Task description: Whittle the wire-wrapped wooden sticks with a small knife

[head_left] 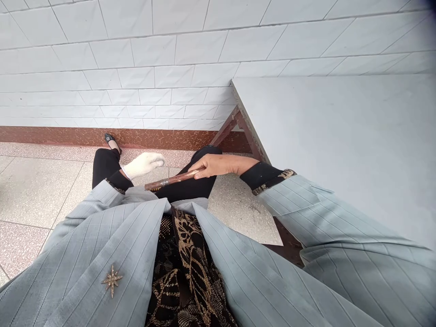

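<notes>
My right hand (213,165) is bare and closed round a reddish-brown wooden stick (182,177). The stick slants down to the left across my lap, with silvery wire wound round it near its lower left end. What lies at that far end is partly lost against my clothes. My left hand (143,165), in a white knitted glove, hovers above the stick's left part without visibly touching it. Its fingers are bent and close together, and the palm side is hidden. Black trousers (200,184) lie beneath both hands.
To the right stands a pale table (340,136) with a brown frame (250,131). A white tiled wall (136,59) rises ahead, with a brown skirting band (61,135) at its foot. Speckled tiles (37,186) cover the floor. My black shoe (109,138) is near the skirting.
</notes>
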